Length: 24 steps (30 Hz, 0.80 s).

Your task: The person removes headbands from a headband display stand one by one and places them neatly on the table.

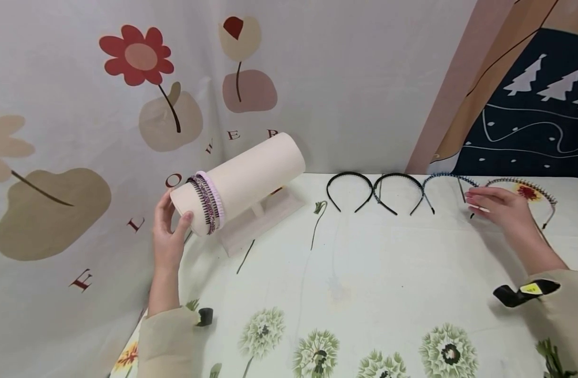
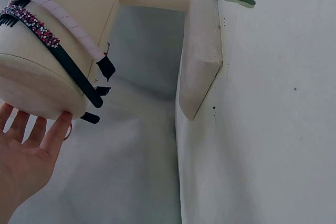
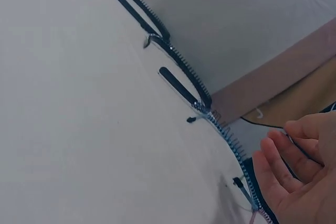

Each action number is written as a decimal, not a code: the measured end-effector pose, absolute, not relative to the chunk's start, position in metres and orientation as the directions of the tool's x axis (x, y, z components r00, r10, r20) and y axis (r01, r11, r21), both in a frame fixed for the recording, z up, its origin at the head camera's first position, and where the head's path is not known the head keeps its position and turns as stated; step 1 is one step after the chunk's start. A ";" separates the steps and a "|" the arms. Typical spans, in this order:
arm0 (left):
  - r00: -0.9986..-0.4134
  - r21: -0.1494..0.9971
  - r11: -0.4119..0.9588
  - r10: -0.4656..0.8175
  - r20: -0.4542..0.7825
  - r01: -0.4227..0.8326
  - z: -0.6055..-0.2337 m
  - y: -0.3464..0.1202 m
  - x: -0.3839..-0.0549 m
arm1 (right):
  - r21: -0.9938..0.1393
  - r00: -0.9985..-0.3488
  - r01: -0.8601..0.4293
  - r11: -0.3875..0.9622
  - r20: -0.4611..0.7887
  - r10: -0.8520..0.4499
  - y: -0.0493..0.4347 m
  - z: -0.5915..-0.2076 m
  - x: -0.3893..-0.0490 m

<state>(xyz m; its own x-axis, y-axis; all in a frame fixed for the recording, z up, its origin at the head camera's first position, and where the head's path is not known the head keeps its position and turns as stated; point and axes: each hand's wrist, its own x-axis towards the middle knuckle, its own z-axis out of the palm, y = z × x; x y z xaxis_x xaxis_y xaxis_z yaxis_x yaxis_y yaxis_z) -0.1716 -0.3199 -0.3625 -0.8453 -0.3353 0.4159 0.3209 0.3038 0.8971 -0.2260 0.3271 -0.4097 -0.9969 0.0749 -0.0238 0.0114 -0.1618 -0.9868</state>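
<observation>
A cream cylindrical headband stand (image 1: 262, 168) tilts at the left, carrying a lilac headband (image 1: 217, 202) and a dark one with pink glitter (image 2: 31, 23) near its lower-left end. My left hand (image 1: 168, 233) grips that end, thumb on the front and fingers reaching round the far rim. At the right, my right hand (image 1: 502, 207) hovers by a blue headband (image 3: 229, 141) and a pale spiky headband (image 1: 511, 180), overlapping them in the head view. Its fingers are loosely bent with nothing between them.
Two black toothed headbands (image 1: 349, 174) lie left of the blue one, along the table's back edge. A flower-printed cloth (image 1: 364, 273) covers the table. Behind it hangs a printed curtain (image 1: 355, 105). The stand's flat base (image 2: 202, 51) rests at the left.
</observation>
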 end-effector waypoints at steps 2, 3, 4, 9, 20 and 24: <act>-0.843 0.895 0.301 -0.333 0.422 0.329 -0.363 -0.320 -0.172 | -0.983 -0.998 0.008 -0.185 -0.019 0.060 0.323 -0.409 -0.226; -0.843 0.895 0.299 -0.333 0.423 0.331 -0.363 -0.320 -0.172 | -0.983 -0.998 0.006 -0.186 -0.016 0.053 0.321 -0.408 -0.226; -0.842 0.895 0.298 -0.333 0.424 0.332 -0.363 -0.320 -0.172 | -0.985 -0.999 0.008 -0.172 -0.017 0.051 0.319 -0.408 -0.227; -0.842 0.894 0.296 -0.332 0.426 0.335 -0.363 -0.320 -0.172 | -0.998 -0.999 0.027 -0.057 -0.029 0.037 0.307 -0.405 -0.227; -0.843 0.895 0.297 -0.330 0.424 0.334 -0.363 -0.321 -0.173 | -0.999 -0.999 -0.002 -0.049 0.004 -0.039 0.283 -0.400 -0.229; -0.844 0.894 0.301 -0.329 0.423 0.331 -0.363 -0.321 -0.173 | -0.998 -0.997 -0.011 -0.056 0.015 -0.070 0.275 -0.399 -0.230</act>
<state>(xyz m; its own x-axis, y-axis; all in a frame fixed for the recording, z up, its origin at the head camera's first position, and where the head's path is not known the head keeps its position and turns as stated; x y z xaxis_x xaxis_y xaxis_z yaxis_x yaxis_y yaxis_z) -0.1727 -0.3207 -0.3631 -0.8440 -0.3293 0.4234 0.3312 0.3009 0.8943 -0.2304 0.2752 -0.3993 -0.9974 -0.0703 0.0151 -0.0112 -0.0565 -0.9983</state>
